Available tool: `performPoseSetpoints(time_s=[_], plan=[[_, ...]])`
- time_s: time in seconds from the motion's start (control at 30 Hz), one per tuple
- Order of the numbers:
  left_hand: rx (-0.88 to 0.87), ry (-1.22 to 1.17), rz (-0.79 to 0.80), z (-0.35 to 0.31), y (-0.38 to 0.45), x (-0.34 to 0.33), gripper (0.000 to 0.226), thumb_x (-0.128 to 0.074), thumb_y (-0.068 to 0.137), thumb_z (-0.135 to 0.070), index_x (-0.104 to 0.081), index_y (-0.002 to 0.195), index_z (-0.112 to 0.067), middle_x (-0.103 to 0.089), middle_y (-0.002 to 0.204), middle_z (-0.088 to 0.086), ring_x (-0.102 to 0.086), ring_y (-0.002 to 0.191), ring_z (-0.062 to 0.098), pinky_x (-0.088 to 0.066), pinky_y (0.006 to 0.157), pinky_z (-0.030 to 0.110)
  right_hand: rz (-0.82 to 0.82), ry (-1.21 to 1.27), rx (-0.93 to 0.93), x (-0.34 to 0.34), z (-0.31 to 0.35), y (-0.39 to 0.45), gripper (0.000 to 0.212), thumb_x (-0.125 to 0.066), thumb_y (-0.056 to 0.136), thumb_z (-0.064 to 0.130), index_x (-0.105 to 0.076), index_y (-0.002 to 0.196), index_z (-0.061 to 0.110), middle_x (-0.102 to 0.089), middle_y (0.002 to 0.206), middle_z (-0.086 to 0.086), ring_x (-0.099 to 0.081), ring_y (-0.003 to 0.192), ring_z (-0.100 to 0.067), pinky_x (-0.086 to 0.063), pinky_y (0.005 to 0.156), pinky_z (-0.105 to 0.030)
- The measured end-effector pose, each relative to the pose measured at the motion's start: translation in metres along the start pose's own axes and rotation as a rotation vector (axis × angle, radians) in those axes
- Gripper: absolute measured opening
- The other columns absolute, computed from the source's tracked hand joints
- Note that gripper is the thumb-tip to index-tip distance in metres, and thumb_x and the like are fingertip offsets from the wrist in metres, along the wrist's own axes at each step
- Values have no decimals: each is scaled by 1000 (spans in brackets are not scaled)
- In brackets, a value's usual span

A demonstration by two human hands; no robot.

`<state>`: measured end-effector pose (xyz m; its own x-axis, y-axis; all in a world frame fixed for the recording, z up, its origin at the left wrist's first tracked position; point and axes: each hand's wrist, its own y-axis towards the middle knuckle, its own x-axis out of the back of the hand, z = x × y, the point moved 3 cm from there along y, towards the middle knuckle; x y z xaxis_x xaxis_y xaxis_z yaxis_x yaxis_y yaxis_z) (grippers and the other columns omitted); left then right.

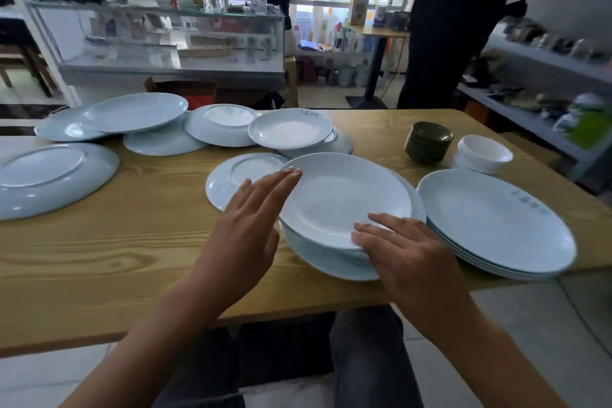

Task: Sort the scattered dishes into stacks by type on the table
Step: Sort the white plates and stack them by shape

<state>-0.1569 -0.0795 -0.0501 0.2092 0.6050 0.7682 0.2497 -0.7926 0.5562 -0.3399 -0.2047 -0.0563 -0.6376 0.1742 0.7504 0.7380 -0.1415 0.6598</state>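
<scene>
1. Left hand (246, 225): fingers straight, open, fingertips touching far-left rim of top plate (344, 199).
2. Right hand (402, 252): fingers flat, relaxed, resting on near rim of same plate; no grip.
3. That plate sits on a small stack (334, 262), mid counter (132, 242), near front edge.
4. Big plate stack (496, 225) just to the right; dark saucers (429, 142) & white bowls (482, 154) behind it.
5. Loose plates (135, 113) scattered along far-left side, some upside down.
</scene>
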Motion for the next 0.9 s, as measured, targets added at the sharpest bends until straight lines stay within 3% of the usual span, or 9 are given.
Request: performPoseSetpoints(time_s=[0.1, 0.27, 0.33, 0.43, 0.53, 0.7, 0.8, 0.9], plan=[[-14, 7, 32, -1, 4, -10, 93, -56, 69, 19, -26, 149, -19, -36, 150, 1, -29, 140, 16, -19, 117, 45, -28, -7, -19, 7, -6, -12, 34, -43, 99, 24, -75, 100, 13, -72, 109, -2, -65, 110, -22, -53, 90, -41], [13, -30, 12, -2, 13, -18, 89, -56, 74, 15, -28, 148, -24, -36, 150, -3, -28, 140, 13, -23, 117, 42, -8, 84, -70, 7, -10, -28, 35, -41, 101, 25, -74, 101, 14, -72, 111, 1, -64, 112, -19, -53, 89, -41], [115, -152, -22, -6, 13, -17, 84, -53, 80, 12, -28, 147, -31, -37, 148, -8, -31, 134, 3, -31, 111, 29, 14, 116, -62, 4, -10, -33, 33, -43, 99, 23, -74, 101, 14, -72, 112, 2, -64, 113, -18, -54, 90, -41], [209, -270, -47, -7, 11, -18, 80, -51, 84, 9, -29, 145, -38, -38, 147, -14, -29, 125, -10, -30, 95, 9, 36, 167, -88, 3, -11, -36, 27, -50, 94, 18, -75, 102, 14, -71, 112, 3, -63, 113, -15, -52, 92, -39], [195, -273, -36, -5, 11, -17, 77, -51, 86, 7, -29, 145, -37, -37, 148, -12, -27, 126, -10, -31, 97, 12, 81, 196, -138, 3, -11, -36, 28, -51, 88, 17, -75, 103, 15, -71, 113, 5, -61, 115, -11, -50, 94, -39], [235, -273, -49, 3, 12, -12, 71, -51, 89, 4, -30, 146, -34, -38, 148, -7, -32, 133, 2, -40, 104, 30, 105, 237, -190, 12, -5, -26, 46, -48, 77, 18, -70, 118, 15, -64, 127, 4, -52, 126, -7, -46, 103, -36], [225, -243, -66, 9, 12, -9, 69, -52, 88, 4, -33, 145, -30, -40, 148, -7, -33, 137, 7, -28, 104, 13, 115, 262, -166, 13, 0, -14, 54, -46, 75, 17, -64, 126, 13, -58, 135, 3, -46, 132, -7, -43, 106, -34], [227, -221, -64, 16, 11, -8, 68, -54, 88, 4, -35, 144, -28, -41, 146, -9, -33, 135, 5, -21, 92, -4, 143, 276, -139, 13, 4, -3, 57, -46, 75, 18, -62, 129, 13, -56, 137, 3, -44, 133, -6, -42, 107, -34]])
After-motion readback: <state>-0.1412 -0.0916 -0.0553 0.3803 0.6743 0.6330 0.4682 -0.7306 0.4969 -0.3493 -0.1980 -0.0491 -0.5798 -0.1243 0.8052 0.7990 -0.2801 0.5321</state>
